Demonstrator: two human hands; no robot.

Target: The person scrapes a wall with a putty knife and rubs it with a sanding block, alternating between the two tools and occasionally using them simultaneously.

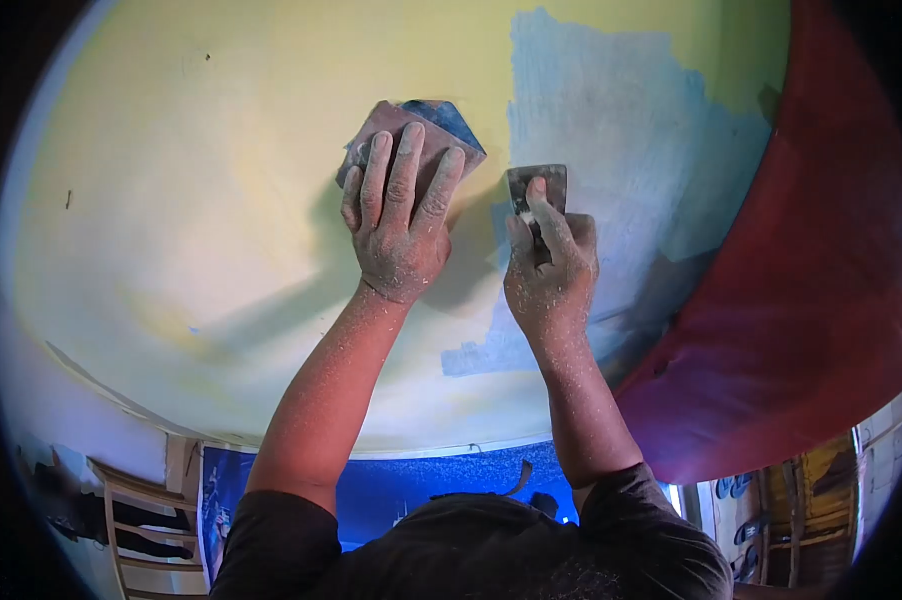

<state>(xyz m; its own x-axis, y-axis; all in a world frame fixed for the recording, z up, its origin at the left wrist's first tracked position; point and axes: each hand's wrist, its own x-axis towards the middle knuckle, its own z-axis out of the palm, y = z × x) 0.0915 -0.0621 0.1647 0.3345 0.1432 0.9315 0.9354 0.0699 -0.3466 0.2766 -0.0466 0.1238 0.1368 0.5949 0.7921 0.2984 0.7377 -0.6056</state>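
My left hand (401, 220) lies on a folded, brownish sheet of sandpaper (381, 122) with a dark blue-black part showing behind it. Its fingers are spread along the sheet, holding it against the pale yellow painted surface (251, 200); the thumb is hidden. To the right, my right hand (556, 270) grips a small dark rectangular plate (553, 178), thumb pressed on its face and the other fingers mostly behind. The plate is in front of the edge of a light blue patch (611, 110). White dust coats both hands and forearms.
A red surface (811, 270) borders the painted one on the right. A wooden ladder (156, 565) stands at lower left near dark clothing-like shapes. A bright blue panel (371, 500) shows at the bottom, and shelves with footwear (746, 530) at lower right.
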